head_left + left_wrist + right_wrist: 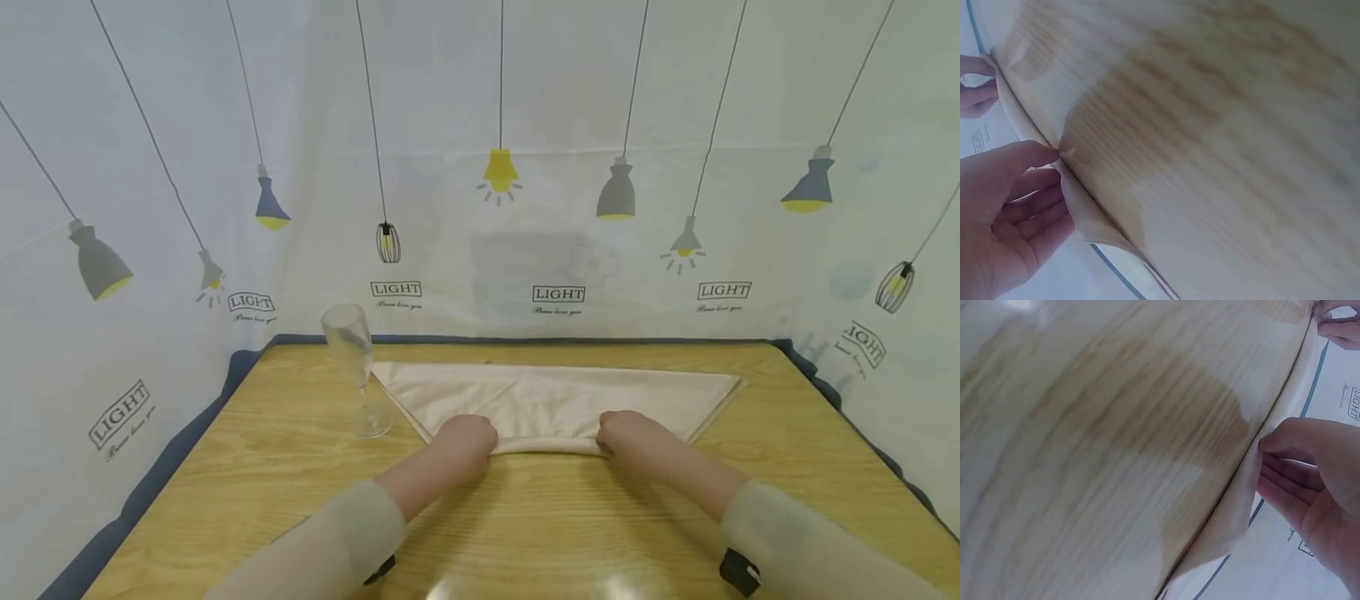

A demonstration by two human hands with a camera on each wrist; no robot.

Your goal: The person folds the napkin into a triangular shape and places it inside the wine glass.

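A cream cloth [555, 400] lies folded on the wooden table, wide along its far edge and narrower toward me. Its near edge is turned over into a thin roll between my hands. At the left part of that roll, my left hand [463, 442] pinches the fabric between thumb and fingers. My right hand [633, 442] grips the same edge farther right, thumb at the near side. The left wrist view shows the cloth edge [1088, 215] running under the left thumb [1038, 152]. In the right wrist view the right thumb [1279, 439] presses on the cloth edge [1229, 519].
A clear stemmed glass [350, 350] stands upright just left of the cloth, its foot [372, 420] close to the cloth's left edge. The wood-grain table [540, 525] is bordered by white curtains [435, 92] printed with hanging lamps, behind and at both sides.
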